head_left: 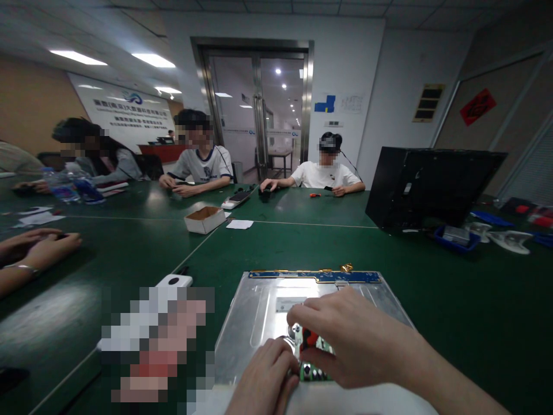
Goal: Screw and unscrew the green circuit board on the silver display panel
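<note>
A metal panel (254, 323) lies on the green table in front of me, with a blue circuit strip (302, 276) along its far edge. Near the panel's front edge is a green circuit board (315, 373), partly covered by my hands. My right hand (341, 340) is closed around a red and black tool (309, 337), held upright over the board; its tip is hidden. My left hand (270, 372) rests at the board's left side, fingers curled together; whatever they hold, if anything, is hidden.
A white device (175, 281) lies left of the panel, beside a pixelated area. Farther off are an open box (204, 221), a white paper (240, 224) and a black monitor (432, 187). Another person's hands (47, 251) are at the left; more people sit across the table.
</note>
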Demonstrator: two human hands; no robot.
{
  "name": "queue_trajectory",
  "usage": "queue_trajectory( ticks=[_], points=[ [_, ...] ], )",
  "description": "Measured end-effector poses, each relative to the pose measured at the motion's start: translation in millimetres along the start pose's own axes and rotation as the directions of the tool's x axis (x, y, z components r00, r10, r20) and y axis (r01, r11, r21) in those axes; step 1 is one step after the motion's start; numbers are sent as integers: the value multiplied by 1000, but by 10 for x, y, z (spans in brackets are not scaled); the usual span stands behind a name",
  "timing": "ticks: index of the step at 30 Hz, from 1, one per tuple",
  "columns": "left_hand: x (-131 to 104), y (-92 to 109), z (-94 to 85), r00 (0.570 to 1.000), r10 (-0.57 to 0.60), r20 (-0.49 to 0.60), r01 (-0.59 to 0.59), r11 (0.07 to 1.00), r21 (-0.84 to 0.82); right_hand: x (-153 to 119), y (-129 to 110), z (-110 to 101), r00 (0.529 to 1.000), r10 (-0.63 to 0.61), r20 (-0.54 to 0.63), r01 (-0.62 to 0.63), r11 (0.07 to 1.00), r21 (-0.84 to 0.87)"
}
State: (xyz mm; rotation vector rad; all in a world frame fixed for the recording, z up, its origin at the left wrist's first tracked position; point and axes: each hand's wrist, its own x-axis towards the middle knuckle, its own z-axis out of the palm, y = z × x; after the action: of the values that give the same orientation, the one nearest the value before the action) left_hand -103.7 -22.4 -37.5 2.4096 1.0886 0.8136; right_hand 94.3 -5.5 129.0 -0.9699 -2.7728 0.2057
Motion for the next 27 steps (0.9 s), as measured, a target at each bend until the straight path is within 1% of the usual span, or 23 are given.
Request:
queue_trajectory(
  ticks=[5,10,13,16,23,27],
  points=[
    [-1,-37,19,1000,23,1,-23,1000,12,19,10,31,1000,31,2,-31,998,-62],
    [-4,-42,54,999,3,-32,-3,1000,-1,6,-5,21,1000,22,-9,-22,998,-51],
    [-2,-39,58,999,21,-42,-21,1000,2,0,-6,21,1000,25,-6,-25,999,-41],
    [2,-42,50,999,36,-34,-36,999,15,-1,3,34,1000,20,-9,-21,999,-32],
    [5,-29,33,1000,22,-12,-22,1000,-5,6,7,43,1000,25,1,-25,998,-51],
    [5,-4,22,999,10,-33,-10,1000,-8,4,-4,43,1000,30,-10,-30,998,-54]
  ],
)
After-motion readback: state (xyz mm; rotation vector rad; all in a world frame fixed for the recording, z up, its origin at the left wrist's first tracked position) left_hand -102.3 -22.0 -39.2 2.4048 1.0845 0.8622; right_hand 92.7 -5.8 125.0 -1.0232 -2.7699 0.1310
